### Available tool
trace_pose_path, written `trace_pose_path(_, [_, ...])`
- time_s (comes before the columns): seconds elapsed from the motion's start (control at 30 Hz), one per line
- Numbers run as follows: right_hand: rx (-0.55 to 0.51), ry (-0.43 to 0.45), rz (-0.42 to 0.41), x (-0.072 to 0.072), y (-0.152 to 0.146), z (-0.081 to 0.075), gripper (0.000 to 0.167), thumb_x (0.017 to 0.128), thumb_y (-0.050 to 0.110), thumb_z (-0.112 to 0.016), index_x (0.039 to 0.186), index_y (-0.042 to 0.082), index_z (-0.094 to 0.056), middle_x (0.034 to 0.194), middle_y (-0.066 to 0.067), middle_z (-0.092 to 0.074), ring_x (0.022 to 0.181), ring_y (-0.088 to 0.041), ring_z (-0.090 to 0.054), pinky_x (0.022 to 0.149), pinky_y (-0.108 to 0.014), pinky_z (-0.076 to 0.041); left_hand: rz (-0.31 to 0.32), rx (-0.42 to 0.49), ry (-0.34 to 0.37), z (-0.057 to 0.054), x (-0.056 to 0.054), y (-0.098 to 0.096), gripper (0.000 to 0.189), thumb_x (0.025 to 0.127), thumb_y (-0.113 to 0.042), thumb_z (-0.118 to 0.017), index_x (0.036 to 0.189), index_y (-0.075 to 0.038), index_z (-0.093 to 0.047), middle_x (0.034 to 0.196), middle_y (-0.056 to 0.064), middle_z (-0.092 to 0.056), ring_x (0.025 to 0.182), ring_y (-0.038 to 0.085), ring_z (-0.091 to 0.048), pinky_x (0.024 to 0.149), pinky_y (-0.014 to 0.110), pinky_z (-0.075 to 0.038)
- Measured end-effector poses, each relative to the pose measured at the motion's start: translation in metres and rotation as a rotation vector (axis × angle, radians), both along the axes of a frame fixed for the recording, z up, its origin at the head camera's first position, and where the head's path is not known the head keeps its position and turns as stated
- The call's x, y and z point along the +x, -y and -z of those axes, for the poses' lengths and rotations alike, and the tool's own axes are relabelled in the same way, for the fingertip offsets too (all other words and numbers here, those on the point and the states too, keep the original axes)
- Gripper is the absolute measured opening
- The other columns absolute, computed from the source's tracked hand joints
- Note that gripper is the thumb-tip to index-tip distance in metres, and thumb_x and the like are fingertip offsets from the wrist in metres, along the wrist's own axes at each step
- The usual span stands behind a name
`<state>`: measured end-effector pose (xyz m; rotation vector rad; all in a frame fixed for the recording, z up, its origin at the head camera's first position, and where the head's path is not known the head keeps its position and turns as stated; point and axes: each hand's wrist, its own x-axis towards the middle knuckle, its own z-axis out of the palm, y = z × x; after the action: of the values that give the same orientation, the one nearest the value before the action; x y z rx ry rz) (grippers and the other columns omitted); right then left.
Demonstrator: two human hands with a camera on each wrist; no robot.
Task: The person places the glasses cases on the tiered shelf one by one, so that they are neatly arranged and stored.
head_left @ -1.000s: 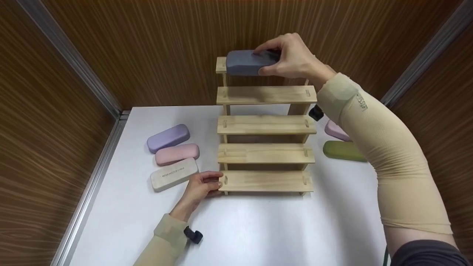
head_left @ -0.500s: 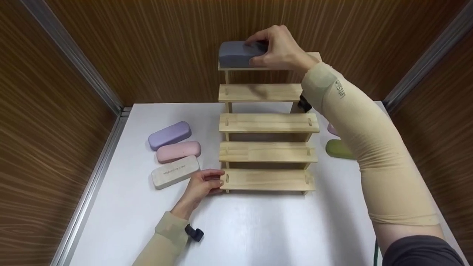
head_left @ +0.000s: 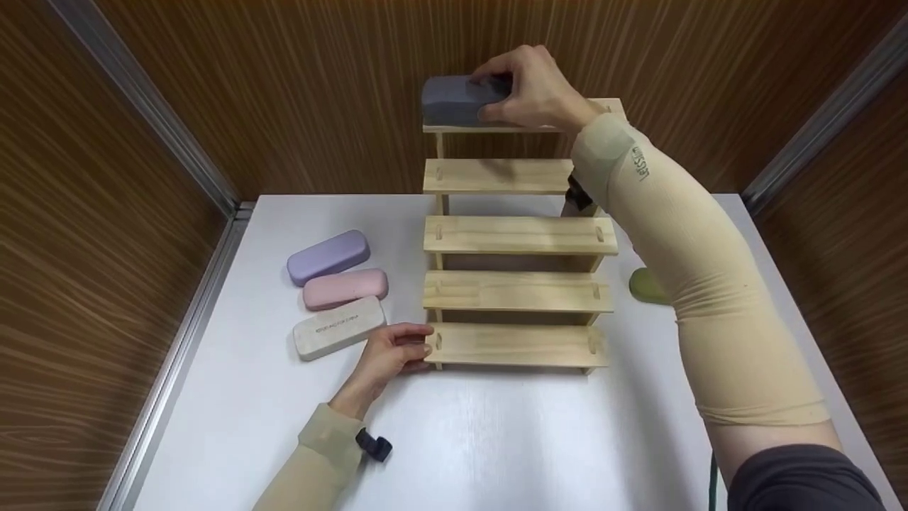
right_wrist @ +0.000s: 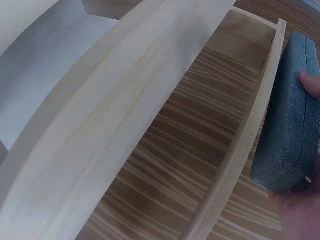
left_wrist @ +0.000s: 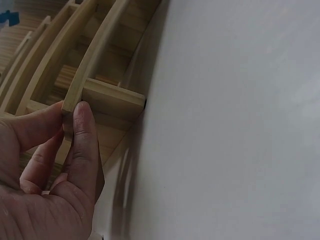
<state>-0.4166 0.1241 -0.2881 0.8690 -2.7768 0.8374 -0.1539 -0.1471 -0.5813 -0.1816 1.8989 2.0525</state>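
Note:
A pale wooden rack [head_left: 521, 235] with several stepped shelves stands in the middle of the white table. At its top shelf, my right hand [head_left: 535, 89] grips a blue-grey glasses case [head_left: 450, 101] by its right end, thumb in front and fingers over the top. The case lies along the left part of that shelf; in the right wrist view its blue fabric-like cover [right_wrist: 287, 115] shows right beside the shelf edge. Low on the left, my left hand [head_left: 386, 358] pinches the left end of the bottom shelf [left_wrist: 75, 95] between thumb and fingers.
Left of the rack lie a lilac case [head_left: 328, 257], a pink case [head_left: 345, 289] and a white case [head_left: 339, 328] with small print. A green case [head_left: 647, 286] is partly hidden by the right sleeve. Wood-grain walls [head_left: 340, 92] enclose the back and sides.
My right hand has carried the blue-grey case leftward to the left end of the top shelf, where it now sits. The left hand keeps its hold on the bottom shelf.

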Motion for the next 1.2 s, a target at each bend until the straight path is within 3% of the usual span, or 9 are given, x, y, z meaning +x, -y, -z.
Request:
trace_pose_path(0.33, [0.007,-0.016,-0.027,0.001,-0.001,0.005,0.047,0.092,0.020,-0.082,0.138,0.013,-0.081,0.136,-0.006,-0.082,0.112,-0.015,-0.069,0.099,-0.027,-0.054,0.006,0.009,-0.004,0.001,0.002,0.000,0.043,0.096,0.005,-0.077,0.139,0.010,-0.071,0.123,0.017,-0.080,0.099,0.015,-0.078,0.083,0.029,-0.071])
trace_pose_path(0.93, [-0.025,0.030,-0.017,-0.001,-0.002,0.013,0.051,0.092,0.018,-0.085,0.142,0.015,-0.079,0.141,-0.007,-0.080,0.119,-0.016,-0.069,0.105,-0.033,-0.056,0.000,-0.003,0.002,0.001,0.003,0.001,0.041,0.096,0.005,-0.077,0.137,0.009,-0.073,0.112,0.007,-0.080,0.093,0.012,-0.077,0.079,0.026,-0.070])
trace_pose_path(1.2, [-0.014,0.022,-0.030,0.000,-0.005,0.012,0.051,0.093,0.015,-0.083,0.144,0.013,-0.078,0.143,-0.010,-0.079,0.123,-0.021,-0.069,0.108,-0.038,-0.055,0.015,-0.011,-0.014,0.002,0.001,0.001,0.042,0.097,0.004,-0.077,0.138,0.010,-0.072,0.114,0.009,-0.080,0.093,0.011,-0.076,0.079,0.026,-0.070])
